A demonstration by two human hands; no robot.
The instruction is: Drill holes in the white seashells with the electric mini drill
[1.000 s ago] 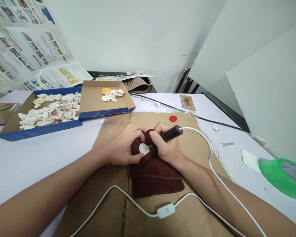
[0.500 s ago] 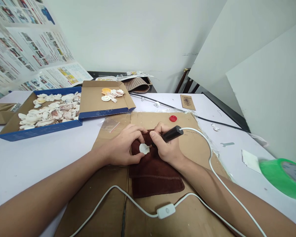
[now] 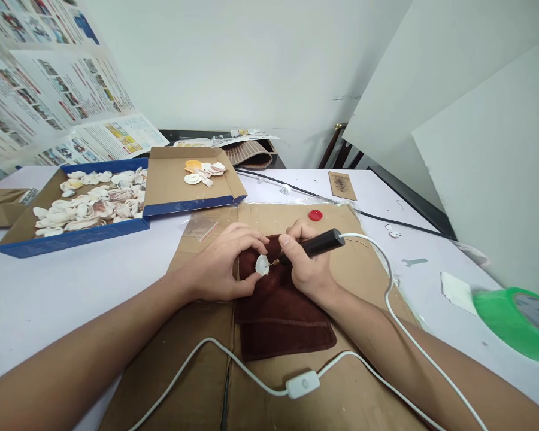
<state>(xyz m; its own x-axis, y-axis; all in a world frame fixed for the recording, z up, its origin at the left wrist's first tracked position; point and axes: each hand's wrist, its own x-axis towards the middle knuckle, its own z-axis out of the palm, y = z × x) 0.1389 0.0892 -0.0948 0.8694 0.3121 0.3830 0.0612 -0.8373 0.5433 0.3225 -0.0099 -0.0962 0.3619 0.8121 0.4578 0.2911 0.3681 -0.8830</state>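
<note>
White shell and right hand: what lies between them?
In the head view, the thin tip of the black tool, with brown cloth beneath.

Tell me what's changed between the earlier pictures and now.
The right hand and its black tool have shifted slightly right. The white shell, held by the left hand, has turned. Neither hand has let go. The red cap, brown cloth and blue box stayed put.

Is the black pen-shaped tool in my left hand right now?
No, the right hand grips the black tool, while the left hand holds a white shell.
</note>
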